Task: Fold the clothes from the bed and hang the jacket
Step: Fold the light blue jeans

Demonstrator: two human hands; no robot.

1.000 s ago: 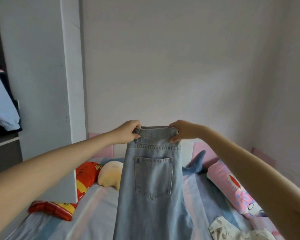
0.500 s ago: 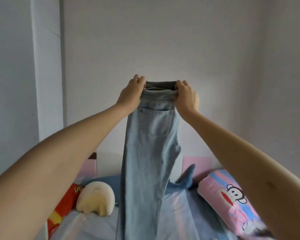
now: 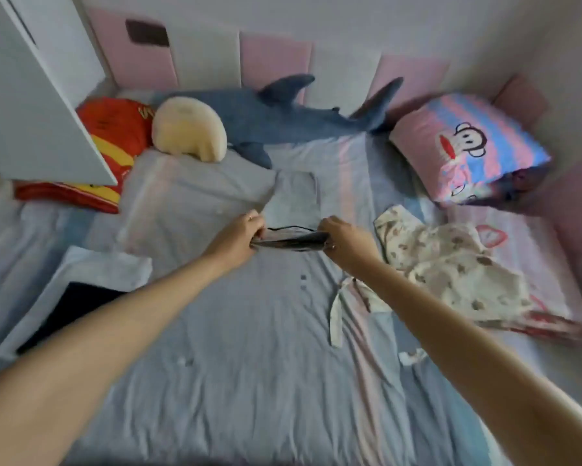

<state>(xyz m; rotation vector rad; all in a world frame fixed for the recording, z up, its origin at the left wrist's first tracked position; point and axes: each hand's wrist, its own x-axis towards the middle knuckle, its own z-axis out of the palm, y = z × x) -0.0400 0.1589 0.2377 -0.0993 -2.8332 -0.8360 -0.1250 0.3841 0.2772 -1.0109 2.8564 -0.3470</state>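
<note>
Lowered from up by the wall, the jeans (image 3: 294, 210) now sit over mid-bed (image 3: 232, 381), with the left hand (image 3: 245, 235) pinching the waistband's left edge and the right hand (image 3: 345, 240) its right. Open sheet lies nearer, and a patterned garment (image 3: 451, 264) lies just right.

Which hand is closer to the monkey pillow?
Right. The right hand is left of the monkey pillow; the left hand is farther left, across the jeans both grip.

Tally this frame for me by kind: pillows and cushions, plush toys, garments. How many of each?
Pillows and cushions: 4 (red-yellow cushion, cream cushion, monkey-print pillow, striped pillow)
Plush toys: 1 (shark)
Garments: 3 (jeans, printed cream garment, folded white-and-black garment)
Total: 8
</note>
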